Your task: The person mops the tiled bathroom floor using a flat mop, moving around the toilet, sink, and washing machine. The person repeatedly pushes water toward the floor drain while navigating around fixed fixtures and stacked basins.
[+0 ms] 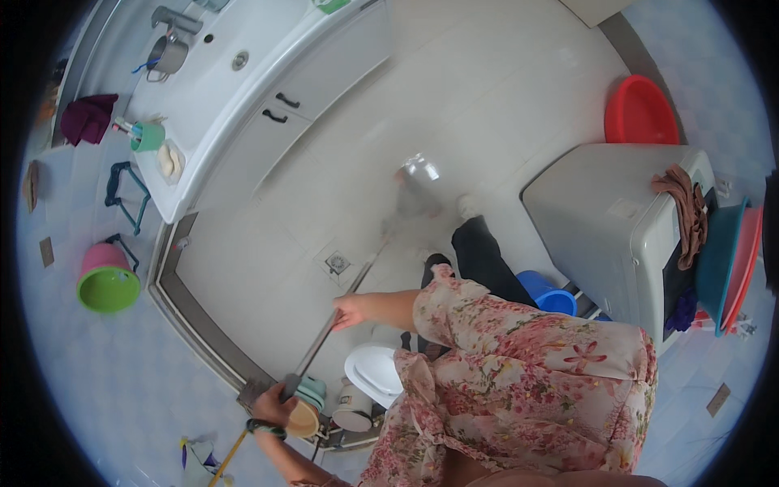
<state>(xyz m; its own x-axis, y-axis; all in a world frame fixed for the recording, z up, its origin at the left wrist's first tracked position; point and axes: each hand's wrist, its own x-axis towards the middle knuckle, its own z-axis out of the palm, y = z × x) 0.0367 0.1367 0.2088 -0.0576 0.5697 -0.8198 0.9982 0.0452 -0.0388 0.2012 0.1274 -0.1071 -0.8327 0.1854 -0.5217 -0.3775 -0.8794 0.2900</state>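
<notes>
Both of my hands are on the metal pole [359,281] of a mop. My left hand [274,405], with a dark bracelet at its wrist, grips the grey upper end. Further down the shaft, my right hand [349,311] is closed around it. The mop head [417,199] is a blurred grey shape on the wet-looking tiled floor [341,158], near my feet. A square floor drain [336,263] lies to the left of the pole.
A white sink cabinet [328,79] runs along the upper left. At right stands a grey washing machine [584,213], with a red basin [640,112] beyond it and a blue bucket [557,301] beside it. A white toilet [368,365] and a bin [353,406] are below my right hand.
</notes>
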